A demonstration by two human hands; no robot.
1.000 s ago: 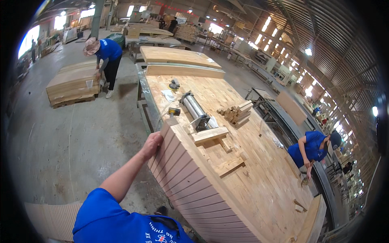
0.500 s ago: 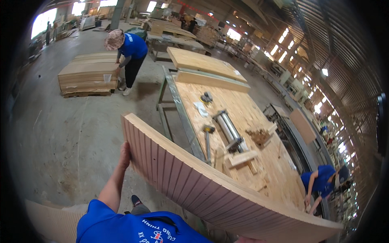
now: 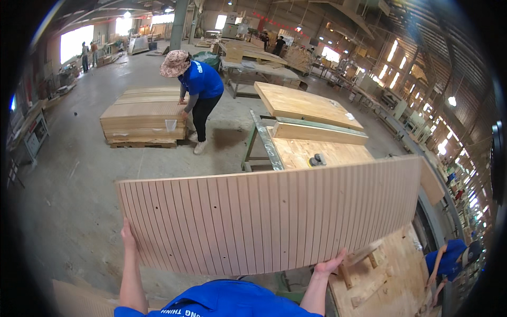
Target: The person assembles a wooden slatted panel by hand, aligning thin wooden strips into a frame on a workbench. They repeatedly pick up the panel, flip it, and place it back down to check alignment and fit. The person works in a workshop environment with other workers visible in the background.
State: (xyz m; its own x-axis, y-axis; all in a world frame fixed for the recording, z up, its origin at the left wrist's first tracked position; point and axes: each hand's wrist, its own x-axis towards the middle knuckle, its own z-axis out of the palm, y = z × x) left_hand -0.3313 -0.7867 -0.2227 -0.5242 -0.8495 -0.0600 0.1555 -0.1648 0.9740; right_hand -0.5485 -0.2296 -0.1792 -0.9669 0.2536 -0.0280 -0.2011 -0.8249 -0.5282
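Note:
A long wooden panel (image 3: 269, 216), scored with many parallel grooves and a few small dark holes, spans the view in front of me with its grooved face toward me. My left hand (image 3: 128, 235) grips its left end, the fingers hidden behind the board. Low on the right, my right hand (image 3: 331, 262) holds the bottom edge, palm up, with its fingers partly out of sight. The panel stands tilted in the air and covers much of the workbench behind it.
Beyond the panel, a plywood-topped workbench (image 3: 317, 150) carries a thick board (image 3: 306, 105). At the left, a co-worker (image 3: 198, 90) bends over stacked panels (image 3: 142, 116) on a pallet. Another person (image 3: 449, 261) works at the bench's right side.
The panel has swung from a slant to nearly level, its grooved face turning up toward me. My right hand has come into fuller view at the lower edge.

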